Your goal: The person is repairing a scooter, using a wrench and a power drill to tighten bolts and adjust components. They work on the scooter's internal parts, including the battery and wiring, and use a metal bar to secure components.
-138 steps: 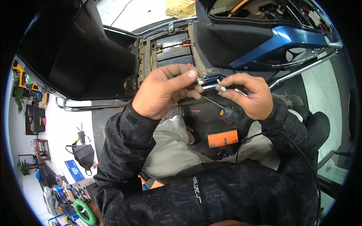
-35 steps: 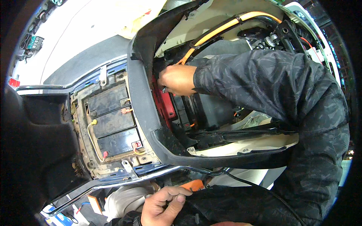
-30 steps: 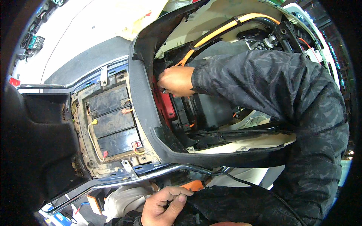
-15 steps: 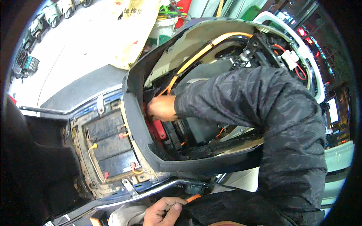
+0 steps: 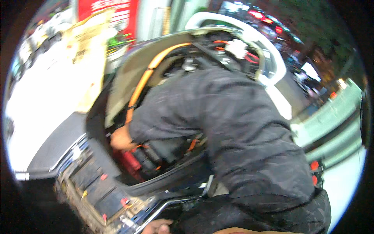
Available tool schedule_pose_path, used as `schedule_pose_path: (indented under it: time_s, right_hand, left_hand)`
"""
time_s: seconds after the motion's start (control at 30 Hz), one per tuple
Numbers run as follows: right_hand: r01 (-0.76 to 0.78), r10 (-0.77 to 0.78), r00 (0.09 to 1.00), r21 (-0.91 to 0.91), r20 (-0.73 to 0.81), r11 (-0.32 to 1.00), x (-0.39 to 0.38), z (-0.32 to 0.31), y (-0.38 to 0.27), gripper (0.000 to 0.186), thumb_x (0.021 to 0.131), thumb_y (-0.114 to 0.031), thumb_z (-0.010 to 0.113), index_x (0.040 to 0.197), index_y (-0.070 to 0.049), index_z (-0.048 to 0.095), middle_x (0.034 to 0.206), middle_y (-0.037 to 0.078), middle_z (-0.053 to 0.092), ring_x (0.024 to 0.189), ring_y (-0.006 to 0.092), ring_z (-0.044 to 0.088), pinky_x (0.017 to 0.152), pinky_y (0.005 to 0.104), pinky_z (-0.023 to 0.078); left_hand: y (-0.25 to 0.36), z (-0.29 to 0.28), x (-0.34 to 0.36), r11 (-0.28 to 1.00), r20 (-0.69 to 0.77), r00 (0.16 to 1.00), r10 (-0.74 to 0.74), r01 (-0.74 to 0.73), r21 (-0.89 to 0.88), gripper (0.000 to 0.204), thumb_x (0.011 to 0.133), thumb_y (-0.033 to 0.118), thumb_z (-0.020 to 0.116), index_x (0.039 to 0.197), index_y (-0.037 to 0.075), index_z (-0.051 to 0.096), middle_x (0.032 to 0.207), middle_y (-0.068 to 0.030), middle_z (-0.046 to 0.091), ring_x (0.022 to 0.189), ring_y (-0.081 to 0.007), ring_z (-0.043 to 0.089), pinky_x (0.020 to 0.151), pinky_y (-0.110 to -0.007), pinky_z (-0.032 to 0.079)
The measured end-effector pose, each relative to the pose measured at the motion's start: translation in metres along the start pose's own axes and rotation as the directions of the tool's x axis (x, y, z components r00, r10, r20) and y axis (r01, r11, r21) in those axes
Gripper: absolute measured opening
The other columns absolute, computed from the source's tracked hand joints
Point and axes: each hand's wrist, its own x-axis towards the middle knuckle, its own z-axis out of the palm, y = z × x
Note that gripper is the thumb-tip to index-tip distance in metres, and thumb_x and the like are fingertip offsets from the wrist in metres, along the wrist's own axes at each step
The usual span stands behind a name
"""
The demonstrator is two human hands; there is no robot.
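My right hand (image 5: 121, 137), blurred, reaches deep into the open scooter compartment beside a red part (image 5: 130, 160) and below an orange cable (image 5: 150, 66); its fingertips are hidden. My sleeved forearm arches over a dark housing (image 5: 173, 150). At the bottom edge my left hand (image 5: 157, 228) is partly cut off, its fingers apparently curled; whatever it may hold is unclear. Left of the compartment, black batteries (image 5: 111, 199) with coloured terminals sit in a floorboard recess (image 5: 66, 187).
A chrome rail (image 5: 171, 202) runs below the compartment. A white rear handle (image 5: 272, 46) curves behind it. A yellow sack (image 5: 85, 58), a red sign (image 5: 107, 11), parked scooters at upper left, a pale green panel (image 5: 327, 117) and a dim street with lights surround it.
Earlier both hands held small metal parts over my lap. My right hand then went into the compartment and stays there. The view has since swung up and right, blurring, showing more surroundings.
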Motion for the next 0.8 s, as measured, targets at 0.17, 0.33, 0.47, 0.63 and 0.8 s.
schedule_pose_path:
  time_s: [0.17,0.33,0.47,0.63,0.8]
  right_hand:
    - [-0.194,0.194,0.981,0.033,0.009,0.98,0.003,0.017,-0.003,0.023,0.072,-0.022,0.079,0.08,0.0,0.078,0.081,0.024,0.075,0.08,0.0436,0.074,0.072,0.0528,0.06]
    - [0.193,-0.193,0.981,-0.142,0.01,0.971,0.008,0.015,0.008,0.025,0.078,-0.02,0.077,0.089,0.002,0.078,0.09,0.025,0.076,0.088,0.0435,0.075,0.075,0.0525,0.06]
    - [0.066,-0.029,0.981,-0.188,0.194,0.98,0.006,0.009,0.019,0.024,0.084,-0.017,0.074,0.096,0.004,0.076,0.094,0.027,0.076,0.091,0.0446,0.073,0.079,0.0529,0.058]
    - [-0.032,0.034,0.998,-0.045,0.06,0.998,-0.005,0.017,0.01,0.028,0.083,-0.021,0.075,0.096,0.004,0.077,0.094,0.026,0.076,0.093,0.0448,0.074,0.08,0.0531,0.059]
    - [-0.097,0.097,0.995,0.007,-0.021,0.995,0.001,0.021,0.0,0.031,0.081,-0.025,0.075,0.094,0.003,0.077,0.094,0.025,0.076,0.093,0.0444,0.074,0.081,0.0529,0.059]
  left_hand:
    - [0.004,-0.014,0.002,0.998,0.135,0.991,0.013,-0.021,0.058,0.017,0.11,0.021,0.062,0.12,0.008,0.068,0.08,0.0038,0.062,0.068,-0.004,0.05,0.063,-0.021,0.042]
    - [0.007,-0.022,0.008,0.994,0.153,0.984,-0.088,0.078,0.07,0.019,0.11,0.022,0.063,0.122,0.008,0.065,0.088,0.0022,0.063,0.075,-0.005,0.052,0.068,-0.022,0.044]
    - [0.006,-0.022,0.01,0.994,0.135,0.987,-0.082,0.071,0.086,0.021,0.109,0.023,0.064,0.124,0.008,0.063,0.088,0.0014,0.061,0.076,-0.0065,0.052,0.069,-0.024,0.045]
    - [0.003,-0.022,0.01,0.996,0.142,0.987,-0.076,0.069,0.057,0.02,0.109,0.021,0.063,0.124,0.007,0.064,0.086,0.0012,0.062,0.075,-0.0059,0.052,0.068,-0.023,0.046]
    - [0.0,-0.021,0.01,0.997,0.121,0.992,-0.043,0.036,0.064,0.018,0.11,0.018,0.062,0.123,0.006,0.064,0.083,0.002,0.062,0.071,-0.0045,0.051,0.065,-0.021,0.045]
